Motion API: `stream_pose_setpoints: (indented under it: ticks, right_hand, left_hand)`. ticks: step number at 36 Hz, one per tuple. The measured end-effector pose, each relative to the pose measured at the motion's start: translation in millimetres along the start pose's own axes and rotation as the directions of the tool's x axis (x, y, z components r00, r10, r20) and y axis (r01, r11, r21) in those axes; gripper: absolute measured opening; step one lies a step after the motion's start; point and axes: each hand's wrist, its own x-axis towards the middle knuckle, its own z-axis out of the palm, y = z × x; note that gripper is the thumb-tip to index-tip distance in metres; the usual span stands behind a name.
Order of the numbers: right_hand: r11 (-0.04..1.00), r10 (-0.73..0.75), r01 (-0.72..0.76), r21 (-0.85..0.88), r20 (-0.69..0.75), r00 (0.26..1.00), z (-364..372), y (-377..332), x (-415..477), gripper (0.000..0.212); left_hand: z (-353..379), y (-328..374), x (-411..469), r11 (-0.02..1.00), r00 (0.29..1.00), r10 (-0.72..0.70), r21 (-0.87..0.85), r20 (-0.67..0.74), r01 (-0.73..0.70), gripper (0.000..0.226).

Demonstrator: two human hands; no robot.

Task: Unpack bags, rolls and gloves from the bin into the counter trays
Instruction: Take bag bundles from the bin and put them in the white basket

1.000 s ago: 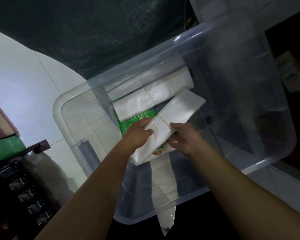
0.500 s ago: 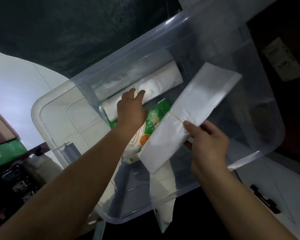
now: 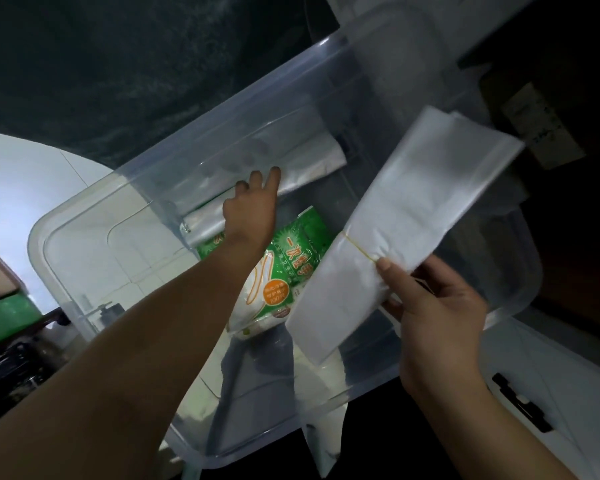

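Note:
A clear plastic bin (image 3: 84,209) fills the middle of the view. My right hand (image 3: 433,306) pinches a flat white bundle of bags (image 3: 406,220) bound by a yellow rubber band and holds it up over the bin's right side. My left hand (image 3: 253,209) reaches deep into the bin, its fingers on a second white bundle (image 3: 302,168) lying against the far wall; the grip itself is hidden. Under my left wrist lies a green and white glove packet (image 3: 291,271) with an orange round label.
A white floor (image 3: 14,188) shows at the left. A green box (image 3: 4,317) and dark clutter sit at the lower left. A white surface with a black latch (image 3: 520,403) lies at the lower right. Dark cloth hangs behind the bin.
My right hand has lifted the banded bundle up and to the right, out from the bin's middle. My left hand let go of it and reached forward to the bundle at the far wall.

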Motion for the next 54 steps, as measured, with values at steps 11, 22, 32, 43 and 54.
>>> stream_pose_setpoints:
  ticks: [11, 22, 32, 43, 54]
  right_hand:
    - [0.996, -0.086, 0.085, 0.014, 0.044, 0.995, -17.7, -14.7, -3.2, 0.024]
    - [0.978, -0.189, 0.171, 0.119, 0.159, 0.969, -55.0, -91.3, -60.8, 0.019]
    - [0.936, -0.343, 0.322, 0.14, 0.167, 0.924, -103.6, -139.7, -133.8, 0.019]
    - [0.914, -0.311, 0.353, 0.202, -0.211, 0.927, -197.1, -92.8, -227.7, 0.018]
    - [0.854, -0.324, 0.465, 0.231, -0.463, 0.825, -318.5, -64.0, -261.4, 0.019]
  left_hand:
    - [-25.2, -7.5, -10.6, 0.992, 0.997, -0.028, -0.121, -0.078, 0.019, 0.052]
    - [-163.7, 9.2, -152.6, 0.678, 0.938, -0.323, -0.722, -0.125, 0.138, 0.02]
    - [-261.0, 22.3, -272.8, -0.057, 0.926, -0.34, -0.986, 0.166, 0.156, 0.024]
    - [-284.3, 46.3, -315.9, -0.264, 0.99, 0.1, -0.957, 0.098, 0.121, 0.027]
    - [-288.5, 122.2, -353.6, -0.118, 0.92, 0.386, -0.985, 0.073, 0.128, 0.041]
